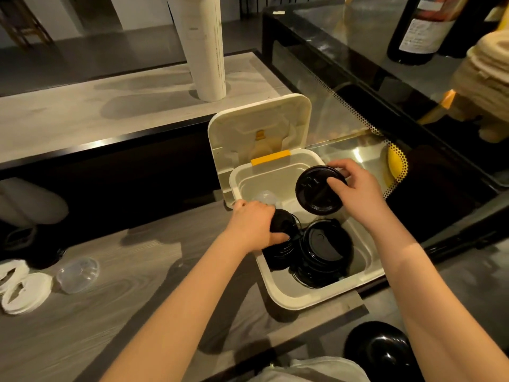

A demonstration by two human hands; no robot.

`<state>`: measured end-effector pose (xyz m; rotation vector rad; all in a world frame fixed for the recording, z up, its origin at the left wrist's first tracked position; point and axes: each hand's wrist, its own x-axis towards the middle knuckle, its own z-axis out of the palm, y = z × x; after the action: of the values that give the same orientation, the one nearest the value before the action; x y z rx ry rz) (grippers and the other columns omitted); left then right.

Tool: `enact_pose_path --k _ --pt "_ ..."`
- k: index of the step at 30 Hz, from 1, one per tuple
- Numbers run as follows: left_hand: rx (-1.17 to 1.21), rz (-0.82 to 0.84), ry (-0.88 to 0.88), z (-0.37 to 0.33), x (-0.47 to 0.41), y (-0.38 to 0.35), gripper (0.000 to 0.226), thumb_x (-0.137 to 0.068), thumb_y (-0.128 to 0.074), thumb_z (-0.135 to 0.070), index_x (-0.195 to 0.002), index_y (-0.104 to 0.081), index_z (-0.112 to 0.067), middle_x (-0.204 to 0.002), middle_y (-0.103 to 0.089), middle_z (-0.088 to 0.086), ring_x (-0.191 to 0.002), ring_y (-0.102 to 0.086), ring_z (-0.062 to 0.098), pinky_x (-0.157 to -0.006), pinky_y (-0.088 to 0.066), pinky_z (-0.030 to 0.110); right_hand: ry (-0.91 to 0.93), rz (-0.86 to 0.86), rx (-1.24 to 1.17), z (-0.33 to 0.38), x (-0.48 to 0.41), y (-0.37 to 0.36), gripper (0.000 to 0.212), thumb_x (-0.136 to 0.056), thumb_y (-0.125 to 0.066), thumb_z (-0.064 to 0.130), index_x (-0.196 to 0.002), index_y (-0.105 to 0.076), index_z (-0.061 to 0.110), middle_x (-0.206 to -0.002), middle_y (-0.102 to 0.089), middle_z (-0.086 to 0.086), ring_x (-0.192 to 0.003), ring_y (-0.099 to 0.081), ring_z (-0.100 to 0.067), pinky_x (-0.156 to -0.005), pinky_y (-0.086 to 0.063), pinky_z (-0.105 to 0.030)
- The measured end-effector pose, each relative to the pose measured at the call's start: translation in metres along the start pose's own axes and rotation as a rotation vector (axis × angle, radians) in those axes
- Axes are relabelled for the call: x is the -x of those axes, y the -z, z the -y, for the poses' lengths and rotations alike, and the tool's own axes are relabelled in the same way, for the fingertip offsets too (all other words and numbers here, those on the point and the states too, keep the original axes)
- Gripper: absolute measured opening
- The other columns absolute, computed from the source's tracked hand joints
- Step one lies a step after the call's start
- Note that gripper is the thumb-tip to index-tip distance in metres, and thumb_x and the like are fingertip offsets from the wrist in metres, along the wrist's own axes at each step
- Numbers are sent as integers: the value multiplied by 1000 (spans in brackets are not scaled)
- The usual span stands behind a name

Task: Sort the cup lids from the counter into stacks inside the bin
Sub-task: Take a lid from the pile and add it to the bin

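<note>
A cream bin (325,290) stands open on the counter, its hinged lid (256,128) raised behind it. Inside, a stack of black cup lids (322,252) sits at the front right, and a clear lid (265,197) lies deeper at the back. My left hand (253,224) grips a stack of black lids (282,238) at the bin's left wall. My right hand (355,186) pinches a single black lid (316,191), tilted, above the bin. White lids (24,293) and a clear dome lid (78,274) lie on the counter at the far left.
A tall sleeve of white cups (203,48) stands on the raised ledge behind. A glass display case (385,106) runs along the right, with a dark bottle (424,28) on top. A black round object (380,351) sits below the counter's front edge.
</note>
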<state>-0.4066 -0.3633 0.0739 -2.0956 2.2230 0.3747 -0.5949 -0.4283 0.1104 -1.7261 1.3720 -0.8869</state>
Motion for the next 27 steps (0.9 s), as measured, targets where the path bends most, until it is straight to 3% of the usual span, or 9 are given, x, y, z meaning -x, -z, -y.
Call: enact_pose_path --k 4,8,12,17,20,22,24,27 --pt "-103 332 43 -7 -32 21 82 -81 -46 -70 -142 -33 -16 -134 -48 8 -120 -47 29 -93 -34 38 10 -59 -75 3 4 3 25 -93 -54 11 -115 -58 23 -91 -53 9 -82 -57 -10 -69 -52 -25" --pt "-80 424 73 -7 -42 22 88 -77 -53 -70 -147 -25 -23 -147 -29 12 -132 -32 33 -103 -35 43 5 -73 -173 4 7 3 25 -92 -54 9 -110 -58 26 -91 -55 7 -81 -59 -12 -72 -55 -28" --pt "-38 267 50 -6 -38 17 87 -69 -62 -71 -136 -43 -20 -136 -37 9 -124 -35 29 -98 -39 41 9 -62 -201 2 11 -1 25 -92 -55 9 -107 -57 28 -90 -55 7 -80 -59 -13 -73 -54 -29" --pt "468 -79 120 8 -17 42 67 -69 -75 -51 -119 -57 -10 -112 -49 2 -103 -48 15 -77 -41 24 -65 -88 -315 -9 14 -1 23 -92 -56 8 -107 -59 25 -90 -53 6 -80 -56 -10 -73 -51 -23" --pt "577 -313 222 29 3 56 68 -67 -77 -47 -122 -54 -15 -117 -51 -2 -104 -48 12 -84 -39 24 -193 -57 -421 -15 10 -18 19 -90 -58 6 -96 -60 24 -88 -58 2 -84 -60 -16 -74 -50 -26" --pt "598 -400 289 40 14 60 66 -68 -78 -45 -122 -54 -17 -115 -53 -3 -101 -48 11 -84 -40 24 -230 40 -295 -20 3 -42 18 -87 -61 8 -99 -63 21 -94 -61 -3 -94 -61 -24 -78 -49 -31" --pt "628 -433 337 47 22 60 66 -69 -78 -42 -124 -52 -17 -116 -55 -2 -102 -49 12 -84 -41 24 -207 143 -73 -21 -2 -64 24 -87 -62 11 -111 -64 13 -103 -61 -7 -101 -58 -24 -79 -47 -28" --pt "665 -438 347 47 28 57 66 -70 -78 -40 -126 -50 -16 -122 -55 0 -106 -49 12 -84 -40 23 -106 230 314 -25 -4 -84 29 -89 -61 25 -116 -62 16 -115 -62 -8 -108 -56 -27 -87 -45 -32"
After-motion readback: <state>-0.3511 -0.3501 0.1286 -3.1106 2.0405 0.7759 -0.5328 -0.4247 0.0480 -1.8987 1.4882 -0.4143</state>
